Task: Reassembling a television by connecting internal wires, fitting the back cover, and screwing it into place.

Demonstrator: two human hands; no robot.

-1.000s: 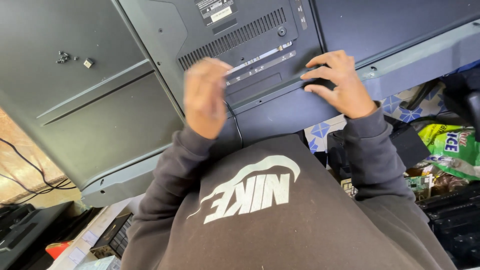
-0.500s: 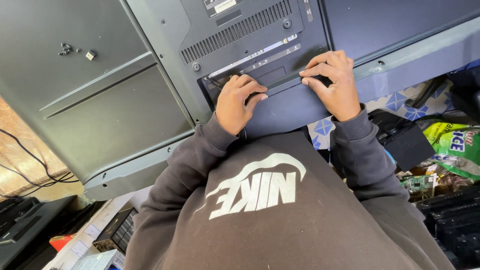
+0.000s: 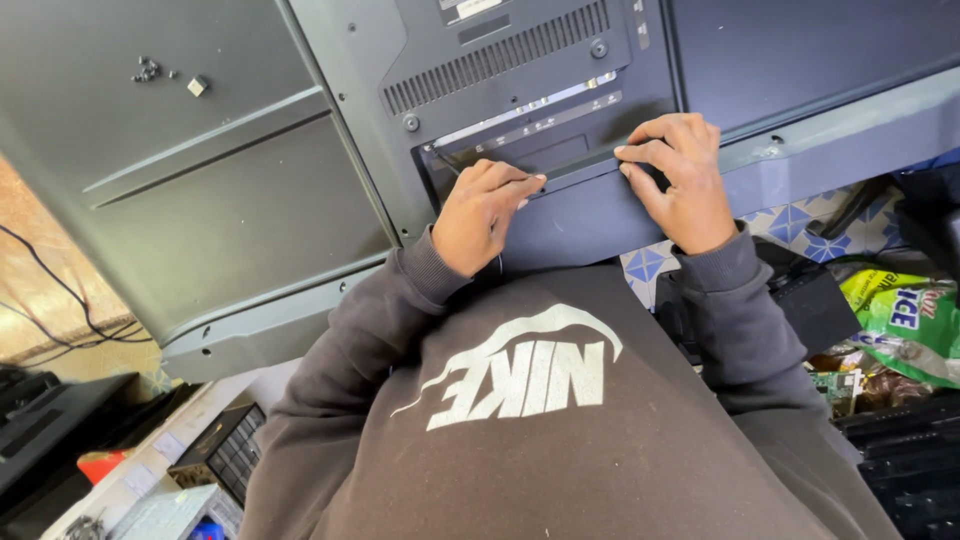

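A large flat television lies face down, its dark grey back panel [image 3: 230, 200] toward me. At its lower middle sits a raised dark cover with vent slots [image 3: 500, 70] and a recessed connector bay [image 3: 520, 150]. My left hand [image 3: 480, 215] rests at the bay's lower edge, fingertips pressed on the lip of the dark lower cover strip [image 3: 590, 215]. My right hand [image 3: 680, 180] grips the same strip's upper edge further right, fingers curled over it. Both sleeves are dark grey.
Several loose screws and a small metal piece [image 3: 165, 75] lie on the panel's upper left. Green packaging [image 3: 905, 315] and dark clutter sit at the right. Black cables [image 3: 60, 310] run at the left edge, with boxes and a red item [image 3: 105, 465] below.
My left hand has moved from a blurred raised position down onto the lower edge of the connector bay. My right hand stays on the cover strip, barely shifted.
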